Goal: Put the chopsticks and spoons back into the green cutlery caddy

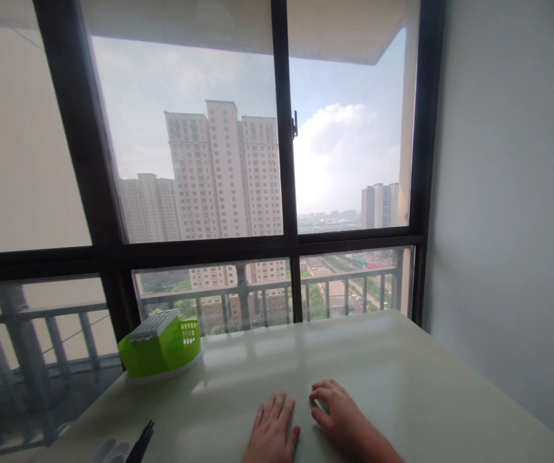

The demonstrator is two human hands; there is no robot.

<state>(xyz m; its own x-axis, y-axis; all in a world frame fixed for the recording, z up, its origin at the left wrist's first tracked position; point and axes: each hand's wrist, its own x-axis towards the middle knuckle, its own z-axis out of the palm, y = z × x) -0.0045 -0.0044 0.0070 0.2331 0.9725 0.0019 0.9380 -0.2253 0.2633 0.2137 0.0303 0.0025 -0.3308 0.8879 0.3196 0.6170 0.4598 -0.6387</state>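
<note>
Two hands on counter (402,373): left hand (271,434) flat, fingers spread; right hand (342,415) curled, empty. Green basket (161,347) well apart, long axis left-right.

Black utensils (142,444), bottom-edge cropped, unidentifiable.

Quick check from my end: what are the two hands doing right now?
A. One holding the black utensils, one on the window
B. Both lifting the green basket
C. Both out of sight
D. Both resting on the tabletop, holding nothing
D. The left hand lies flat and the right hand rests with fingers curled, side by side on the pale table; the green basket sits apart at the far left corner.
</note>
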